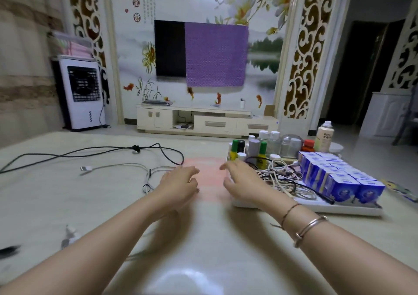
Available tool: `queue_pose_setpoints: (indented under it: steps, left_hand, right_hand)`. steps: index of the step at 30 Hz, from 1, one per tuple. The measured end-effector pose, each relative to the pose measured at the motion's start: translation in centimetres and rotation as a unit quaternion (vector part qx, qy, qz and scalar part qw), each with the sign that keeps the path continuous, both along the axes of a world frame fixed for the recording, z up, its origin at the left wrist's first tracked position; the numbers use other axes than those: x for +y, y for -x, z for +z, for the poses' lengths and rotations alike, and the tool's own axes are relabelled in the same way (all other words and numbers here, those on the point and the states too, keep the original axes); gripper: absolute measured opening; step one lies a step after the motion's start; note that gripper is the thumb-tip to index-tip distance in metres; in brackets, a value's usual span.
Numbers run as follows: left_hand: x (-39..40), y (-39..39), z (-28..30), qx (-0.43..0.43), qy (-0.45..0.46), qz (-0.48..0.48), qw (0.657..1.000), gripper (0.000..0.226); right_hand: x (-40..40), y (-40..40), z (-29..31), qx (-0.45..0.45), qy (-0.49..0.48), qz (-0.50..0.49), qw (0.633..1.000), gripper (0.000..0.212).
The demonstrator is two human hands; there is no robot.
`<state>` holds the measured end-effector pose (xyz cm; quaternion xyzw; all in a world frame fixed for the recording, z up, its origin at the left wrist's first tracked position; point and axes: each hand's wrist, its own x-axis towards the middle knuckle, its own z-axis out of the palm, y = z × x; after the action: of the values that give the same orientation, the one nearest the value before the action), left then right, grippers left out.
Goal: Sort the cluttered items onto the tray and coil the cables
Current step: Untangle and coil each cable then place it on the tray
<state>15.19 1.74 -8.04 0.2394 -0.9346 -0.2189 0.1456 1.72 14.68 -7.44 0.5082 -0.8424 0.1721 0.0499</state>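
Two cables remain loose on the table (214, 238) — a black cable (95, 151) and a white cable (117, 166), both lying left of and beyond the left hand (178, 185). Tray (328, 208) sits under and right of the right hand (242, 181), already loaded: bottles (260, 146), blue boxes (334, 177), a tangle of coiled cords (282, 177). Both hands hover with fingers relaxed and spread, holding nothing (slight blur). Judged step: coiling the last cables. Next move calls for the left hand to reach the white cable's near loop just beside it. Open tabletop lies near and left; the tray edge crowds the right.
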Motion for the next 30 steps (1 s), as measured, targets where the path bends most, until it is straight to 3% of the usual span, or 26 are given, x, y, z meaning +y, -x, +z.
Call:
queue_pose_setpoints:
  steps: [2, 9, 14, 20, 23, 26, 30]
  left_hand:
    - [-1.6, -2.9, -0.1, 0.016, -0.016, 0.016, 1.000, 0.059]
    - [-6.1, -10.2, -1.6, 0.049, -0.055, 0.057, 0.996, 0.028]
    - [-6.0, -12.6, -1.9, 0.050, -0.041, 0.040, 0.997, 0.017]
    - [-6.9, -15.5, -1.9, 0.046, -0.007, 0.083, 0.995, 0.024]
    - [-7.7, -16.8, -2.2, 0.032, -0.004, 0.119, 0.992, 0.023]
    - [-8.0, -18.0, -2.6, 0.034, -0.020, 0.126, 0.991, 0.023]
    - [-7.2, -18.4, -2.5, 0.077, -0.057, 0.087, 0.992, 0.021]
  right_hand:
    - [-1.7, -2.5, -0.6, -0.016, -0.016, 0.057, 0.998, 0.037]
    - [-5.9, -7.3, -1.5, -0.079, -0.005, 0.129, 0.989, 0.026]
    - [-6.4, -8.0, -2.2, -0.013, -0.045, 0.145, 0.988, 0.028]
    - [-6.3, -9.3, -2.0, 0.061, -0.036, 0.063, 0.995, 0.038]
    - [-6.2, -11.3, -1.1, -0.005, -0.028, 0.157, 0.987, 0.045]
    - [-6.1, -13.8, -1.1, -0.098, -0.072, 0.265, 0.956, 0.023]
    - [-6.9, -14.5, -1.9, -0.031, -0.062, 0.298, 0.952, 0.009]
